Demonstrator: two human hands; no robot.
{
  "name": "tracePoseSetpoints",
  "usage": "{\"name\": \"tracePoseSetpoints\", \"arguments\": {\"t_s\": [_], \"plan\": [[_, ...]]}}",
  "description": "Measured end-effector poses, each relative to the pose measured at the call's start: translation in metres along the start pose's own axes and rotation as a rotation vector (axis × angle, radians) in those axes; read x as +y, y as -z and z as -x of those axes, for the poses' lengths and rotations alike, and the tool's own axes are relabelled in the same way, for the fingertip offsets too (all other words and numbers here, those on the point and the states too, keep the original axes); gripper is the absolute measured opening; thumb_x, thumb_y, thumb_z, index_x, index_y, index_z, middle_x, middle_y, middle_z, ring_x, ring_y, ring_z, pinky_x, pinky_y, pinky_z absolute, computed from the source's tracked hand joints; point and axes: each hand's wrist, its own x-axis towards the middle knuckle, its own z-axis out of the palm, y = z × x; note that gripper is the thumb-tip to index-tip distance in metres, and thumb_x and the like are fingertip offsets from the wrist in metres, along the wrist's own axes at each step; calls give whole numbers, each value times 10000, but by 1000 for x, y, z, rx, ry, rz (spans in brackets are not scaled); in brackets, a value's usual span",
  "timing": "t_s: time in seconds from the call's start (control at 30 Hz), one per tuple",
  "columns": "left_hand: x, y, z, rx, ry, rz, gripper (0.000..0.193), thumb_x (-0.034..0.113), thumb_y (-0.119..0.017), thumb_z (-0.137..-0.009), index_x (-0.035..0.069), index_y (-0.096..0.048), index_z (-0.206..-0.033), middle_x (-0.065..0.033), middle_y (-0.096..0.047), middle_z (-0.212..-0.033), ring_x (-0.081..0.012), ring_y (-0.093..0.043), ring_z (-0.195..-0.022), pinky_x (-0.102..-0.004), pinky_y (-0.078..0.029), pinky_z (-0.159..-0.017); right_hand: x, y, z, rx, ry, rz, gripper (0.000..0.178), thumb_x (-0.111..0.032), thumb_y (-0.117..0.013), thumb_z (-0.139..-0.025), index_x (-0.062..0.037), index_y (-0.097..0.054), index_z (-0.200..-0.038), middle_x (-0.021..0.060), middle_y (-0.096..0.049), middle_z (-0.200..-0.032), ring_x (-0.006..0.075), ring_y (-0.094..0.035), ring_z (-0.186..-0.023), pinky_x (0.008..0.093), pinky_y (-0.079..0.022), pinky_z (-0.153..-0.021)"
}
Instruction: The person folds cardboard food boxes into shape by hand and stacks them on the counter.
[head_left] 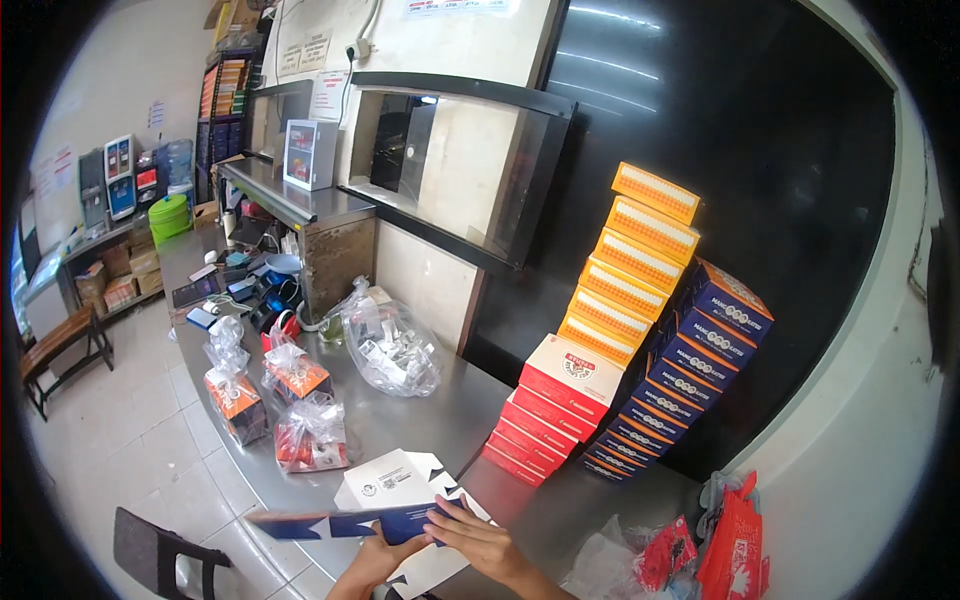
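Near the front edge of the steel counter, a partly folded cardboard box [398, 480], white on one face and dark blue on the other, lies between my hands. My left hand [374, 558] grips its blue side wall from below, with the thumb along the panel. Fingers of my right hand [476, 536] lie over the same wall and its fold, bent against the card. Some flaps stick out beyond the hands, and the underside is hidden. Just past the box stands a plastic-bagged red box [311, 436].
Stacks of red boxes [545, 420], yellow boxes [628, 290] and dark blue boxes [690, 370] rise at the right. A clear bag of packets [395, 345] sits farther back. Red plastic bags [732, 540] lie at lower right; a dark chair [150, 550] stands at lower left.
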Motion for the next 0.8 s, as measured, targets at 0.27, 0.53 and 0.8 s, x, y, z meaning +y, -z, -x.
{"name": "tracePoseSetpoints", "arguments": {"t_s": [0.27, 0.53, 0.8], "plan": [[-6, -3, -2, -363, -73, 450, 740, 136, -769, -752, -5, -353, -1347, -131, -524, -1262, -228, -549, -1116, -332, -425, -971, 12, 0, -3, 100, -64, -102, 400, -45, -653, -786, -72, -604, -1182, 113, -489, -1331, 321, -424, -1269, 453, -404, -982], [-74, 4, 17, -383, -1103, -1555, 730, 194, -595, -710, 161, -364, -1402, -95, -469, -1363, -298, -428, -1264, -500, -288, -1070, 100, -5, 37, 424, -853, -4, 328, -225, -558, -920, 5, -548, -1153, 211, -616, -1060, 318, -617, -980, 368, -468, -831], [-96, 64, -17, -442, -132, -967, 395, 175, -748, -756, 19, -636, -1102, -105, -671, -1002, -235, -628, -959, -331, -480, -857, 103, -48, 87, -280, -583, -658, 385, -231, -627, -877, -7, -543, -1179, 161, -580, -1150, 278, -541, -1073, 363, -423, -915]]}}
